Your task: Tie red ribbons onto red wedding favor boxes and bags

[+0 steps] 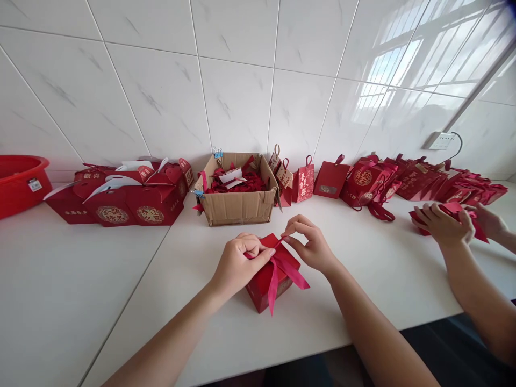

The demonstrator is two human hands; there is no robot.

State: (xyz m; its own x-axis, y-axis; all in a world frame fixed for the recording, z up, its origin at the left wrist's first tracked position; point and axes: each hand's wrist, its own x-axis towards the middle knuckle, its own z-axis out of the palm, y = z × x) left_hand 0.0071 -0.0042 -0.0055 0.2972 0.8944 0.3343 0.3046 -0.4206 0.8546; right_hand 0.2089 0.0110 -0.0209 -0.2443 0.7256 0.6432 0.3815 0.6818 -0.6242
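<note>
Left hand [241,262] pinches pink ribbon [293,272] atop the red box [261,289] on the white table [193,334], right hand [309,246] nipping another stretch; uneven pull could probably slacken the ribbon or skew the box.

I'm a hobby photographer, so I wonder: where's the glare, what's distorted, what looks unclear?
Head view: a window reflection glares on the wall tiles, upper right; head view: their lines splay outward toward the top, perhaps from a wide lens; head view: the ribboned red box looks fairly sharp, but lettering on the far-right bags is hard to read.
</note>
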